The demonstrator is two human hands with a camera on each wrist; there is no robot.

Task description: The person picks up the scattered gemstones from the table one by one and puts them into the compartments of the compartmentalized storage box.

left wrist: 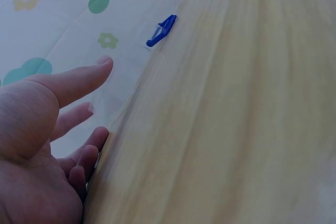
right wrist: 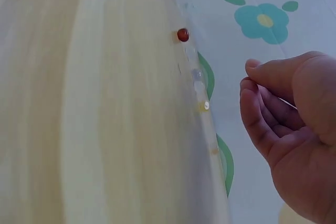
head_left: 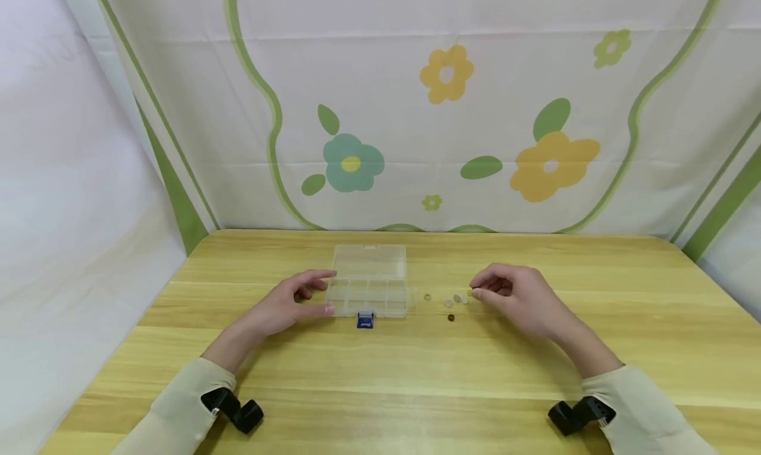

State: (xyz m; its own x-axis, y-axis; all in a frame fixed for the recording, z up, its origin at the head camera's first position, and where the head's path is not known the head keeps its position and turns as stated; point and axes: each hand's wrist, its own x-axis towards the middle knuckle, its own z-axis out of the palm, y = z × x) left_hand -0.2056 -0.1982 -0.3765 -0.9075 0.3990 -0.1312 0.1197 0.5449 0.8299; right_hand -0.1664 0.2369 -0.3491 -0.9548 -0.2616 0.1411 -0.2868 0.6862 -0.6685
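Observation:
A clear plastic compartment box (head_left: 366, 298) stands on the table with its lid (head_left: 370, 262) raised at the back. A blue clasp (head_left: 365, 320) is on its front edge. My left hand (head_left: 296, 299) reaches its left side, fingers spread and thumb tip at the front corner. To the right of the box lie several small beads: a dark red one (right wrist: 182, 34), a yellow one (right wrist: 203, 106) and some clear ones (head_left: 448, 303). My right hand (head_left: 516, 296) hovers beside them, thumb and index fingertips together; I cannot tell whether a bead is between them.
The wooden table (head_left: 380, 382) extends in front of the box and to both sides. A white cloth backdrop (head_left: 368, 98) with printed flowers rises behind its far edge. Black cameras (head_left: 234, 409) are strapped at both cuffs.

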